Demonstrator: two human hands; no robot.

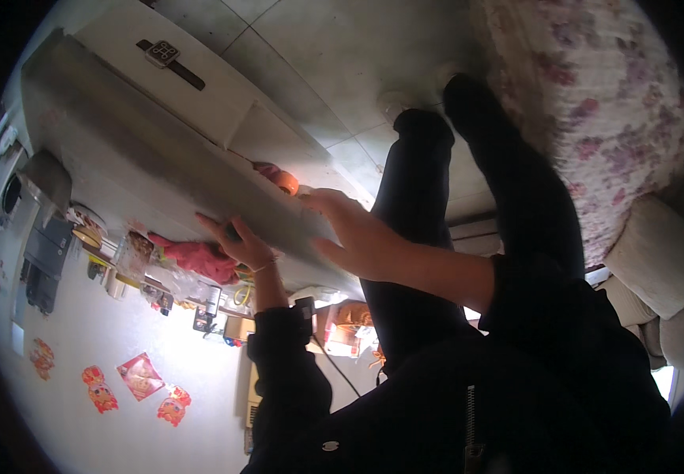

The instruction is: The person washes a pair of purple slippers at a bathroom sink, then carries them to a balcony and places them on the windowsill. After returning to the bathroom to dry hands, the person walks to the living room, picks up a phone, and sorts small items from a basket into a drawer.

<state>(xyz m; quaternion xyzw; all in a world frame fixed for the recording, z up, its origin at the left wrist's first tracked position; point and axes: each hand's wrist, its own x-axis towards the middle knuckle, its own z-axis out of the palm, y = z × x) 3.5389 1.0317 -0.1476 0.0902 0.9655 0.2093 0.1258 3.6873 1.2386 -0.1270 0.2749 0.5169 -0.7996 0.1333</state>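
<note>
My left hand [241,246] is over the grey surface [160,174], its index finger stretched out. A small dark object [233,231] shows between its thumb and fingers; its kind is too small to tell. My right hand [350,231] hovers to the right, thumb and fingers apart with nothing visible in them. Just beyond its fingertips is an orange round thing [286,183] beside a dark pink one [265,170]. Farther off, a watch with a dark strap [169,62] rests on a pale panel [120,39].
Crumpled pink-red cloth [203,261] and assorted small items crowd the left edge beyond my left hand. A black device [305,308] with a cord is by my left sleeve. A flowered cover [587,103] and pale cushions [654,253] are at right; tiled floor [310,55] lies between.
</note>
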